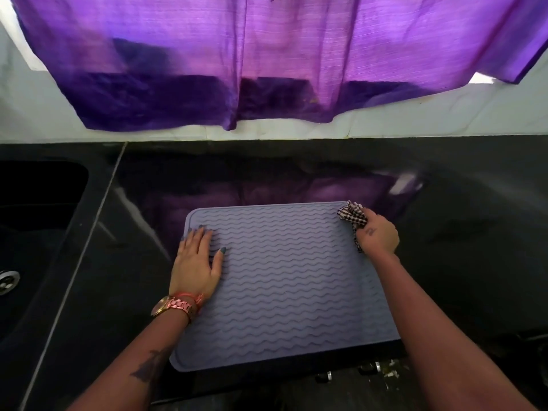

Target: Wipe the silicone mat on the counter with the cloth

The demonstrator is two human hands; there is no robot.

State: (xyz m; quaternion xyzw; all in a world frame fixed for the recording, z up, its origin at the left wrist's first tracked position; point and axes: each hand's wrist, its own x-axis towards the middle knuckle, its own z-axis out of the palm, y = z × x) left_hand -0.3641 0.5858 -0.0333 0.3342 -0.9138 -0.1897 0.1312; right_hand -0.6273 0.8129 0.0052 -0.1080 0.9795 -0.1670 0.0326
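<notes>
- You have one silicone mat and one checked cloth in view.
- At the frame's left edge, the dark sink shows only its drain.
- The mat lies flat on the black counter, lower centre.
- Your left hand presses it with fingers spread flat; your right hand grips the bunched cloth at its upper-right corner.

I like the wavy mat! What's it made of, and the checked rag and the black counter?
Mat: looks like soft matte silicone, with moulded wavy ridges. Rag: thin woven fabric, crumpled in the right hand. Counter: probably polished stone; it mirrors the purple curtain.
</notes>
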